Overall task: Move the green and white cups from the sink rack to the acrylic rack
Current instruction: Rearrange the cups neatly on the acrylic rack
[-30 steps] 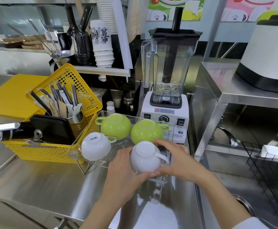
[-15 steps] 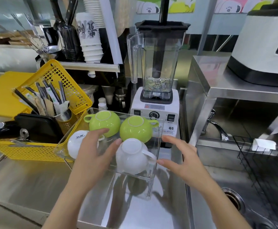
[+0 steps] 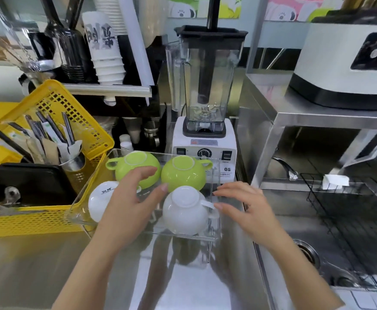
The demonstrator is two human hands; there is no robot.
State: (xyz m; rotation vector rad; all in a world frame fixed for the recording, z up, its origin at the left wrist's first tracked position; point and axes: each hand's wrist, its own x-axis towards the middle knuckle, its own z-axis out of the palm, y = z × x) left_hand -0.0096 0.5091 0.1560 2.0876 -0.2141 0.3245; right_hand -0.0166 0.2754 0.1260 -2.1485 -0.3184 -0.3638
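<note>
The clear acrylic rack (image 3: 214, 237) stands on the steel counter and holds upside-down cups. Two green cups sit at its back, one on the left (image 3: 132, 163) and one on the right (image 3: 184, 173). Two white cups sit at the front, one on the left (image 3: 99, 200) and one on the right (image 3: 184, 211). My left hand (image 3: 131, 202) hovers open over the gap between the left cups and the front right white cup. My right hand (image 3: 246, 204) is open, its fingertips at that cup's handle and the rack's right wall. The black wire sink rack (image 3: 339, 211) holds no cups.
A yellow basket (image 3: 48, 218) with utensils and a black tray sits left of the rack. A blender (image 3: 205, 101) stands right behind it. The sink (image 3: 306, 256) with its drain lies to the right, under a steel shelf carrying a white machine (image 3: 348, 63).
Both hands let go of the front right white cup, which now rests in the acrylic rack. The hands have spread apart and opened beside it.
</note>
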